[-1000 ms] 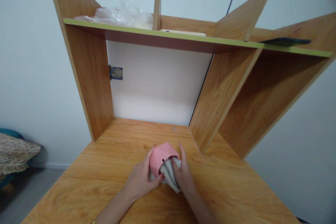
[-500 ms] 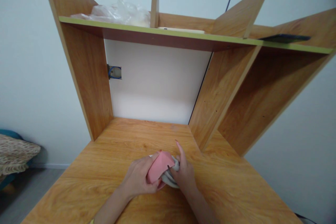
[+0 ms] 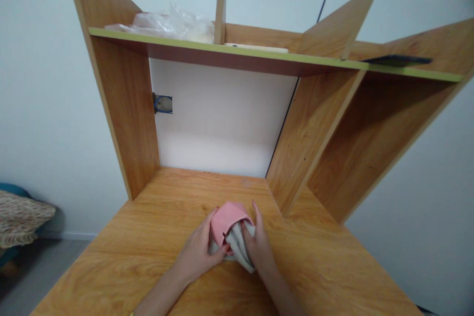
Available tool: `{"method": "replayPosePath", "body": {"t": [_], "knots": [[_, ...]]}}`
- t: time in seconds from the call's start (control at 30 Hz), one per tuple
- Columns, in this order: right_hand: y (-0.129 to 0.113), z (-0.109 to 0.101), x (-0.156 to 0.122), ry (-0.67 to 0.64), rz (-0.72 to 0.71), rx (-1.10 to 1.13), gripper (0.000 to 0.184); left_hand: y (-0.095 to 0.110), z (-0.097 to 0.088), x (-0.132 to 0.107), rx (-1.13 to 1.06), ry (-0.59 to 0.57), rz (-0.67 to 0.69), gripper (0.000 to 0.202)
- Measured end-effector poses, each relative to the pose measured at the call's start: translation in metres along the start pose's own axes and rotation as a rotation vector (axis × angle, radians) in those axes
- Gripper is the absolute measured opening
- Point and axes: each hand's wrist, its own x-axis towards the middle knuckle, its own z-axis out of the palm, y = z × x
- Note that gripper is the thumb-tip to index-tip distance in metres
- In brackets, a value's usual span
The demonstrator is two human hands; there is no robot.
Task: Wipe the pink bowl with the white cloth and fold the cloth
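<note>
Low over the wooden desk, my left hand (image 3: pixel 198 252) grips a pink, angular, hollow container (image 3: pixel 227 217) from its left side, thumb at the near edge. A dark notch shows in the container's rim, and its opening faces toward me and to the right. A light grey cloth (image 3: pixel 241 247) is bunched at that opening, partly inside it, with a fold hanging toward me. My right hand (image 3: pixel 261 249) pinches the cloth between thumb and fingers, its index finger pointing up beside the container. How far the cloth reaches inside is hidden.
The wooden desktop (image 3: pixel 177 192) lies under my hands. Upright panels and a green-edged shelf (image 3: pixel 259 53) rise behind it. Up there are a clear plastic bag (image 3: pixel 174 24) and a dark flat object (image 3: pixel 398 60). A patterned cloth (image 3: pixel 25 215) covers blue furniture at left.
The pink container has turned, so its opening and notch now face more toward me. More grey cloth shows, and its fold hangs lower. My left hand has shifted its hold.
</note>
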Motion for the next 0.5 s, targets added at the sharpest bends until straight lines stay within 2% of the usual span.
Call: {"method": "replayPosePath", "body": {"t": [0.1, 0.2, 0.4, 0.5], "knots": [[-0.002, 0.001, -0.001, -0.011, 0.028, -0.085, 0.063, -0.003, 0.000, 0.000, 0.034, 0.051, -0.013, 0.068], [-0.004, -0.003, -0.001, -0.046, 0.030, -0.237, 0.067, -0.005, -0.005, 0.001, 0.113, 0.073, 0.031, 0.062], [-0.006, -0.013, -0.003, -0.078, -0.244, -0.405, 0.071, -0.002, -0.013, -0.001, 0.237, 0.068, 0.165, 0.060], [-0.005, -0.012, -0.003, -0.122, -0.267, -0.414, 0.071, 0.000, -0.012, -0.002, 0.275, 0.073, 0.212, 0.064]]}}
